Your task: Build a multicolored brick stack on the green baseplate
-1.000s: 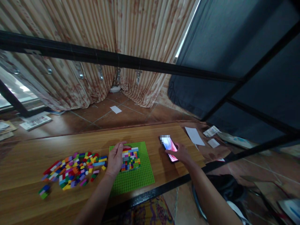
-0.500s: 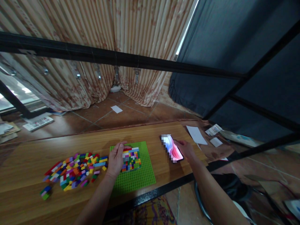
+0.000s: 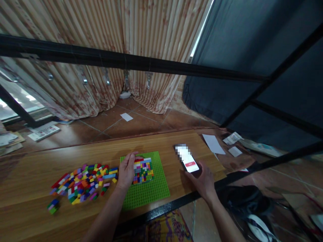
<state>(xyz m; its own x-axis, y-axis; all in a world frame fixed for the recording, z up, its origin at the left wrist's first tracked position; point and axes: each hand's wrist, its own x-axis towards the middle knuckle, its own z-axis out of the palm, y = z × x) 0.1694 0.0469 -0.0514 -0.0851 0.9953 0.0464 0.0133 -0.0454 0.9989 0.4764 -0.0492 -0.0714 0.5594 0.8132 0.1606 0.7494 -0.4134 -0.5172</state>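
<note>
My left hand (image 3: 127, 170) rests on the left part of a green studded baseplate (image 3: 161, 188), beside a flat panel of small multicoloured toy bricks (image 3: 143, 172). Its fingers reach across the panel's far left corner, and what lies under them is hidden. My right hand (image 3: 205, 181) is at the near end of a smartphone (image 3: 192, 166), thumb on the near left corner and fingers along the right side. The phone lies on the wooden table with a lit white screen showing a red button; its far part is pixelated.
A heap of loose toy bricks (image 3: 83, 183) spreads left of the baseplate, with a small joined brick cluster (image 3: 53, 206) nearer. A black metal bar (image 3: 174, 204) runs along the table's front edge. A white paper sheet (image 3: 213, 144) lies beyond the right end.
My right hand has moved from the phone's right side down to its near end. The screen has switched from a coloured picture to a white page. My left hand stays put.
</note>
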